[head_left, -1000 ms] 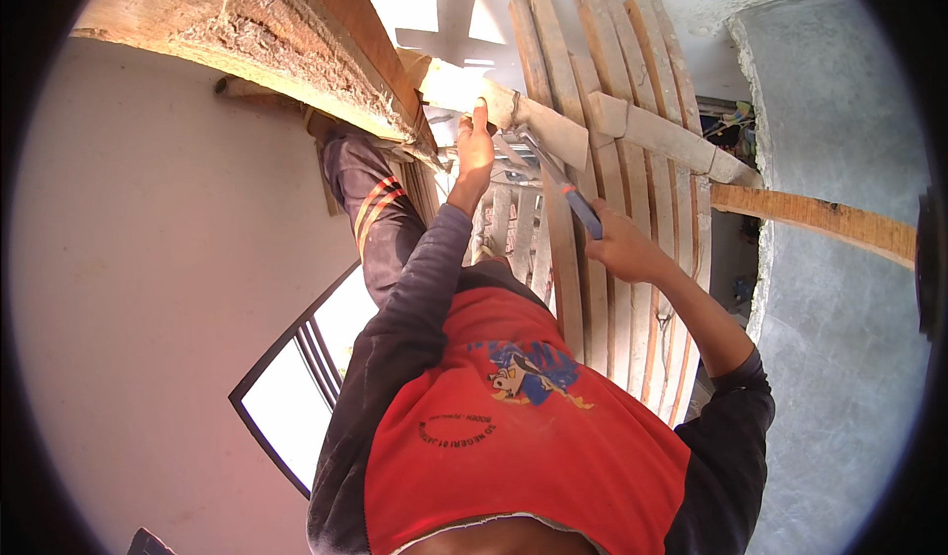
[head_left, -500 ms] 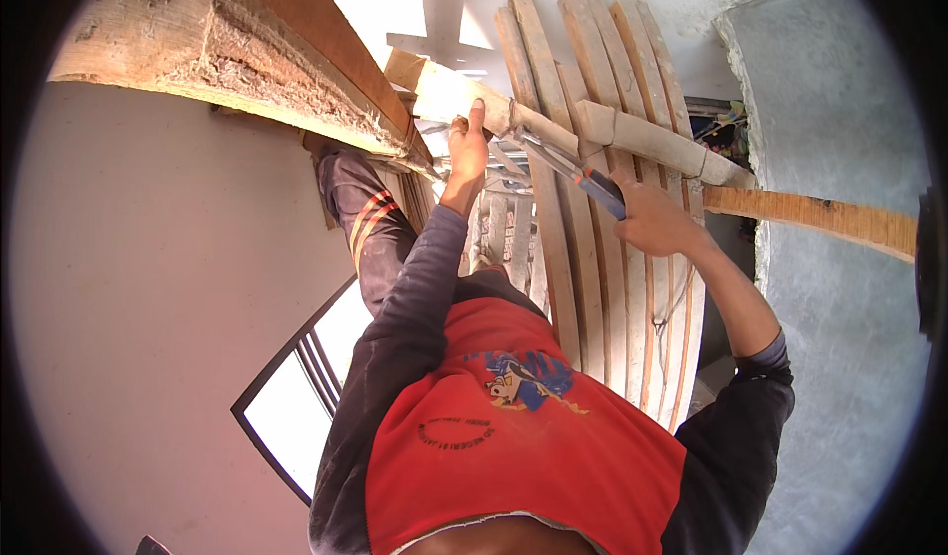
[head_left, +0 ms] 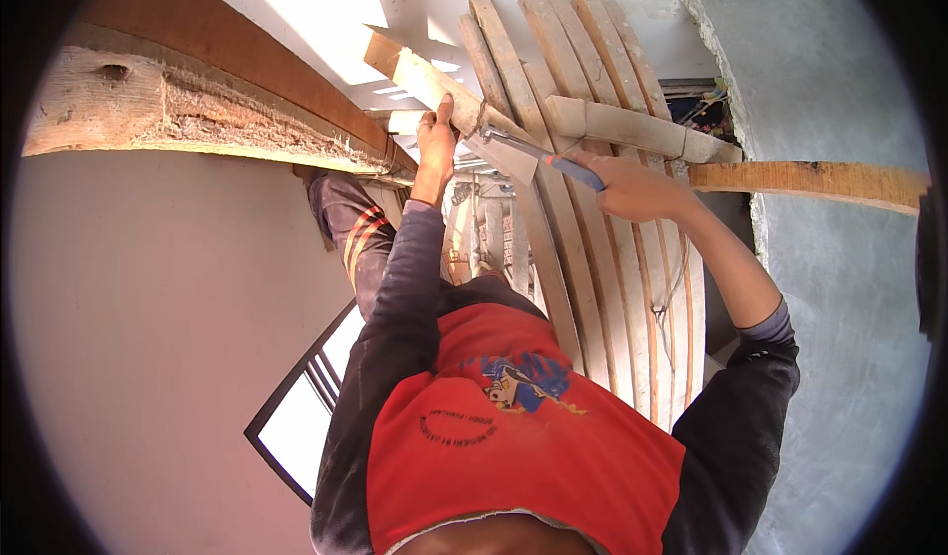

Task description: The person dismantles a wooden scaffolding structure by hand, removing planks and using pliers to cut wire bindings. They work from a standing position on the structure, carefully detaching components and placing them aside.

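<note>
A short piece of sawn timber (head_left: 420, 76) lies aslant in front of me, its far left end raised. My left hand (head_left: 435, 148) is closed on its near edge, thumb on the upper face and the other fingers partly hidden. My right hand (head_left: 637, 188) is closed round the blue-and-orange handles of a pair of pincers (head_left: 533, 150). The pincer jaws meet the timber just right of my left hand, where a thin wire tie (head_left: 482, 116) seems to cross it. Whether the jaws bite on the wire is too small to tell.
Several long wooden battens (head_left: 592, 249) lean side by side beyond my right hand. Across them lies a short wooden block (head_left: 642, 130) bound with wire. A thick rough beam (head_left: 227, 111) crosses the upper left. Another wooden bar (head_left: 820, 182) runs to the grey wall (head_left: 839, 357) at right.
The timber piece now slopes more steeply, its right end lower. Both hands and the pincers have shifted slightly left in view. The whole view has turned a little too.
</note>
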A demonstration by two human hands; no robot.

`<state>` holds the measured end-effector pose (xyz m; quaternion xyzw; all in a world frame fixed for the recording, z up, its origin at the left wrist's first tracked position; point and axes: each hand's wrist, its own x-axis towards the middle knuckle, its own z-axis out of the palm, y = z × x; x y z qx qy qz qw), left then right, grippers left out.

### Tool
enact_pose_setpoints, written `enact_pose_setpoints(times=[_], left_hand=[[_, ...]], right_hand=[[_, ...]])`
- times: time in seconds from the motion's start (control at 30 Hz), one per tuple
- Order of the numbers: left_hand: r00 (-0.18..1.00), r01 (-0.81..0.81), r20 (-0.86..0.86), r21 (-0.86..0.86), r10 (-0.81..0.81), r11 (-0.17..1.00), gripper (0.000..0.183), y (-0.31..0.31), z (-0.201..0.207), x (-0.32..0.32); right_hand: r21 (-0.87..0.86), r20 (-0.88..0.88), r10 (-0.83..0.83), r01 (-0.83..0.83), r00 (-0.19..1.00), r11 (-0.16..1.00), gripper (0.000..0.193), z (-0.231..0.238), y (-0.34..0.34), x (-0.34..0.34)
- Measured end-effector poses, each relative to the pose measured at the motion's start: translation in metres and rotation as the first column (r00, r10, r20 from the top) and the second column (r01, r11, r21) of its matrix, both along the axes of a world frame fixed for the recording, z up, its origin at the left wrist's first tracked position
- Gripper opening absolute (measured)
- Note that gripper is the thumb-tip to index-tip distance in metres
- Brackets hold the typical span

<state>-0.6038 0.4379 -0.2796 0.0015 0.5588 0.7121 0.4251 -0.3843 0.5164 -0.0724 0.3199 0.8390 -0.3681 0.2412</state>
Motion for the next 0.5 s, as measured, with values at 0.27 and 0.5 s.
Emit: enact_pose_setpoints(times=[0.27,0.5], left_hand=[[0.954,-0.288,0.127,0.133,0.272,0.948,0.044,-0.013,-0.017,0.022],[0.979,-0.202,0.085,0.214,0.187,0.956,0.042,-0.001,-0.018,0.017]], right_hand=[[0.01,0.067,0.13,-0.131,0.989,0.991,0.071,0.01,-0.011,-0.002],[0.054,-0.092,-0.05,0.055,0.995,0.997,0.061,-0.022,-0.038,0.03]])
